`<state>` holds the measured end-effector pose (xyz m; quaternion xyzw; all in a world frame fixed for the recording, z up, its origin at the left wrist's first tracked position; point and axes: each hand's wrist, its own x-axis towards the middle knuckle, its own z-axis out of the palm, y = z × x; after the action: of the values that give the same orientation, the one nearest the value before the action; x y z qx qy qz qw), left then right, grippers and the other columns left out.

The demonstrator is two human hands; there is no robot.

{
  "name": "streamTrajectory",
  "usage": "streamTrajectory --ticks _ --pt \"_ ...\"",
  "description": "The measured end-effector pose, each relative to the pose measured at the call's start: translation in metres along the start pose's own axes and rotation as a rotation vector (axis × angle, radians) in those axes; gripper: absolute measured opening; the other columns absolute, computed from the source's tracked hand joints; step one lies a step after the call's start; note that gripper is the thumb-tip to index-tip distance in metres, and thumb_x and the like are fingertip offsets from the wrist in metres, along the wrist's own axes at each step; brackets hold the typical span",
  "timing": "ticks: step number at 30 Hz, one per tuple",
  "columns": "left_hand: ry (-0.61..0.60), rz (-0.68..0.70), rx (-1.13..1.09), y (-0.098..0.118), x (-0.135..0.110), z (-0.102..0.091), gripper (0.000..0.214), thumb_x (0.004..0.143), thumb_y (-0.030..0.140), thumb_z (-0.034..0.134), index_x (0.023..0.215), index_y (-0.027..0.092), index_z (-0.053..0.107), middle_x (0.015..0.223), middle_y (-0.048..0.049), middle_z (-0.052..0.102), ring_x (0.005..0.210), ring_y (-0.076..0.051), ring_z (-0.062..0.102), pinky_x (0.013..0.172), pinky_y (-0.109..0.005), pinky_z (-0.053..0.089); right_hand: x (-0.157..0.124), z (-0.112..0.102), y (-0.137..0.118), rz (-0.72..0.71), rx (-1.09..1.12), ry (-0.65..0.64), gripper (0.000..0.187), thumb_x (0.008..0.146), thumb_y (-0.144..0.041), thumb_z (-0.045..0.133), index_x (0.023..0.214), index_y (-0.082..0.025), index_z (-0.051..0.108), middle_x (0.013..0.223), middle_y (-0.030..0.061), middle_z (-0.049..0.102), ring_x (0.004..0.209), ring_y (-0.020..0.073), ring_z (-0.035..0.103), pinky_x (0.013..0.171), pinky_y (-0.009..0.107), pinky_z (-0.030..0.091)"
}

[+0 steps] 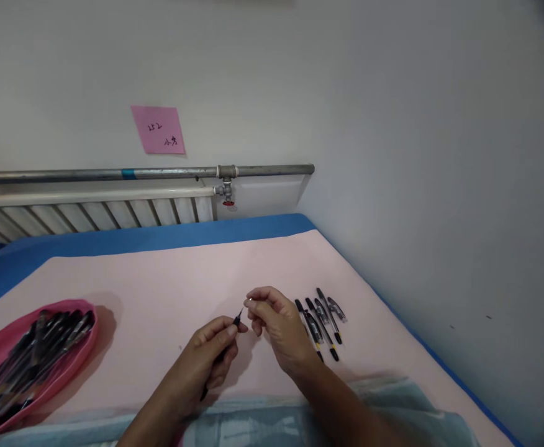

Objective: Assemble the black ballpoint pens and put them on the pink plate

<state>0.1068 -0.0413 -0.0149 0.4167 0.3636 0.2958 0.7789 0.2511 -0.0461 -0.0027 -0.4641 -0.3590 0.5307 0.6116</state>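
My left hand [212, 355] is closed around a black pen [237, 320], with the bare pointed tip sticking up toward the right. Just beyond that tip, the thumb and fingers of my right hand [279, 326] are pinched together. A tiny pale bit shows between them, too small to name. Beside my right wrist, several black pens [323, 327] lie on the pink sheet, partly hidden by the hand. Loose clear pen caps [337, 309] with dark clips lie among them.
At the left, a pink basin [92, 347] holds many black pens. The pink sheet [160, 285] covers a blue surface [160, 234] against the walls. A radiator [113, 214] and metal pipe [174, 172] with a red-handled valve [228, 203] run behind. A pink note [158, 130] hangs above.
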Motion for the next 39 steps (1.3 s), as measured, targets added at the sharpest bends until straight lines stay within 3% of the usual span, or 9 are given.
streamTrajectory --ticks 12,20,25,32,37,39 --pt "-0.004 -0.002 0.003 0.0 -0.001 0.001 0.021 0.077 0.039 0.054 0.08 0.018 0.051 0.049 0.0094 0.038 0.032 0.0 0.017 0.031 -0.014 0.008 -0.003 0.002 0.004 0.061 -0.001 -0.115 0.018 0.067 -0.024 0.062 0.083 -0.016 0.058 0.054 -0.004 0.055 0.042 0.007 0.045 0.042 0.02 0.03" --pt "-0.024 0.0 0.039 0.002 -0.001 -0.001 0.02 0.079 0.038 0.052 0.08 0.018 0.052 0.049 0.009 0.038 0.033 0.0 0.017 0.032 -0.014 0.007 -0.001 -0.002 -0.004 0.301 0.059 -0.206 0.013 0.063 -0.023 0.063 0.072 -0.014 0.059 0.052 -0.0029 0.054 0.047 0.007 0.047 0.043 0.017 0.028" --pt "-0.029 0.011 0.107 0.002 -0.001 -0.003 0.022 0.08 0.04 0.05 0.082 0.018 0.051 0.049 0.0091 0.038 0.032 -0.001 0.015 0.032 -0.016 0.006 -0.001 -0.002 0.0 0.207 -0.064 -0.22 0.012 0.066 -0.024 0.062 0.07 -0.014 0.059 0.056 -0.0023 0.056 0.044 0.005 0.04 0.043 0.018 0.028" --pt "0.153 0.19 0.414 0.0 0.001 0.001 0.026 0.079 0.042 0.051 0.076 0.017 0.054 0.048 0.0081 0.036 0.038 -0.003 0.026 0.035 -0.015 0.017 -0.003 0.006 0.007 0.09 -0.184 -0.057 0.016 0.066 -0.027 0.065 0.063 -0.016 0.054 0.052 -0.0054 0.049 0.044 0.0058 0.038 0.043 0.019 0.029" --pt "0.05 0.075 0.22 0.003 -0.001 0.002 0.024 0.08 0.042 0.048 0.076 0.018 0.051 0.047 0.0094 0.034 0.033 -0.002 0.018 0.033 -0.017 0.01 -0.004 0.006 0.004 0.101 -0.077 -0.192 0.019 0.069 -0.027 0.061 0.083 -0.015 0.064 0.06 -0.0023 0.054 0.051 0.0076 0.044 0.049 0.02 0.033" --pt "0.032 0.064 0.165 0.003 -0.001 0.001 0.023 0.08 0.041 0.049 0.076 0.018 0.051 0.047 0.0097 0.034 0.033 -0.002 0.017 0.033 -0.017 0.008 -0.004 0.005 0.005 0.085 -0.091 -0.211 0.018 0.07 -0.027 0.06 0.079 -0.013 0.066 0.059 -0.0015 0.054 0.053 0.0081 0.044 0.051 0.021 0.034"
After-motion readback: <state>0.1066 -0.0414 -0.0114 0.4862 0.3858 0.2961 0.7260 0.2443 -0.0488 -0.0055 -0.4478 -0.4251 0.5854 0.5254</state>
